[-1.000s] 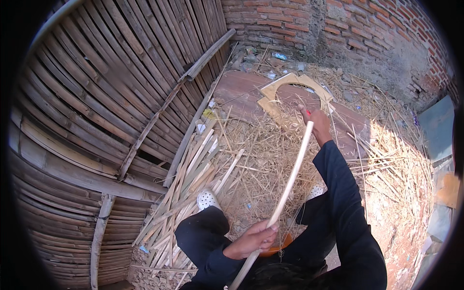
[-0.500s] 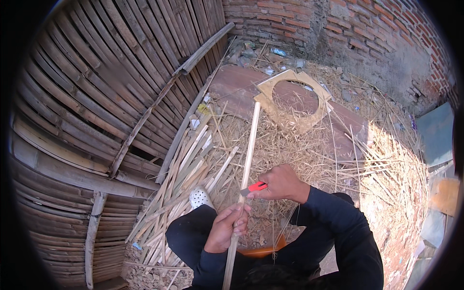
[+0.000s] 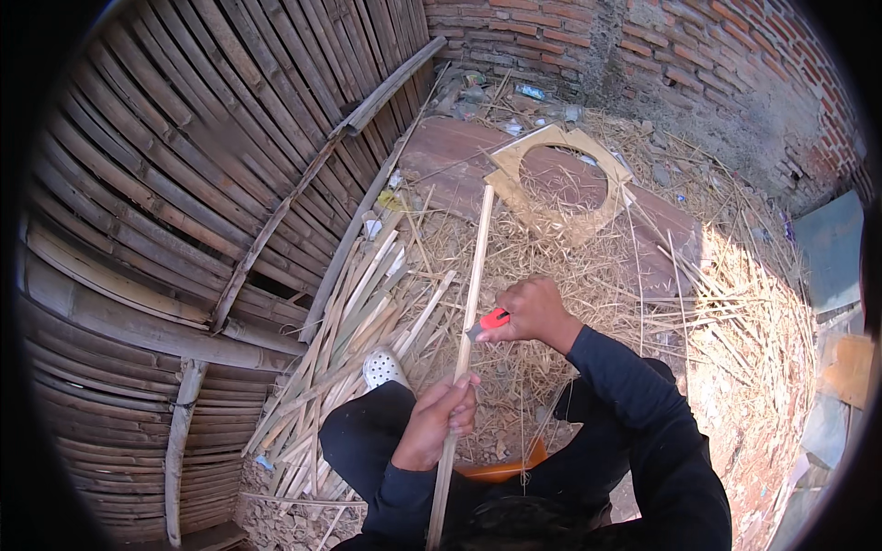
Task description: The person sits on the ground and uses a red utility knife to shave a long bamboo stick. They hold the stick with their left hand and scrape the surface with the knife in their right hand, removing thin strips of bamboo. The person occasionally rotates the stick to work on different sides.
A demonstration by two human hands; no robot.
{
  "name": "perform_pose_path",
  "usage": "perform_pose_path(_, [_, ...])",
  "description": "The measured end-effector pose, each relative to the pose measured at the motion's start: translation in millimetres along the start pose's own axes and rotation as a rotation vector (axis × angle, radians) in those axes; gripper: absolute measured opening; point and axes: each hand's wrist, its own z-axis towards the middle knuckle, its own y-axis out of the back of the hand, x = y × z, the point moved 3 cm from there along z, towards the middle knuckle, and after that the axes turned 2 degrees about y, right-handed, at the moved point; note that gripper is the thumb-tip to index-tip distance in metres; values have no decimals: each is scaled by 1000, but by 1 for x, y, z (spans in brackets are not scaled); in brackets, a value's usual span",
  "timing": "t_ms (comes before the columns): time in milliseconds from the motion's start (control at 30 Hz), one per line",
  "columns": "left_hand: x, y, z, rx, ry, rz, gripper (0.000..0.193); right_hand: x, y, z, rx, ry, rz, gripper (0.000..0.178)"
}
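A long, pale bamboo strip [image 3: 479, 261] runs from between my knees up and away, its far end near a flat wooden frame. My left hand [image 3: 438, 418] is wrapped round the strip low down. In my right hand [image 3: 537, 312] is a red utility knife [image 3: 494, 318], gripped with its grey blade end against the strip's right edge, above my left hand. The strip's near end passes along my left forearm toward the lower edge of the view.
A wooden frame with a round hole [image 3: 604, 217] lies on a brown board [image 3: 445, 162] ahead. Split bamboo strips [image 3: 342, 344] are piled at left beside a bamboo slat wall [image 3: 175, 156]. Shavings [image 3: 588, 268] cover the ground. Brick walls [image 3: 735, 55] stand behind; an orange seat [image 3: 505, 470] shows below me.
My right hand and the knife have slid farther up the bamboo strip, away from my left hand. My left hand keeps its hold in nearly the same place.
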Motion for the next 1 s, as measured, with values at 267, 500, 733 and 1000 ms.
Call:
perform_pose_path(267, [7,-1,-1,-23,32,43,20,-46,-8,9,-51,-192,-67,67])
perform_pose_path(500, [11,-5,1,19,73,54,17,-77,-1,14,-65,-304,-119,68])
perform_pose_path(733, [22,-16,4,47,138,91,17,-122,18,14,-50,-546,-179,70])
perform_pose_path(1000, [23,-18,15,16,153,53,20,-128,25,13,11,-702,-227,78])
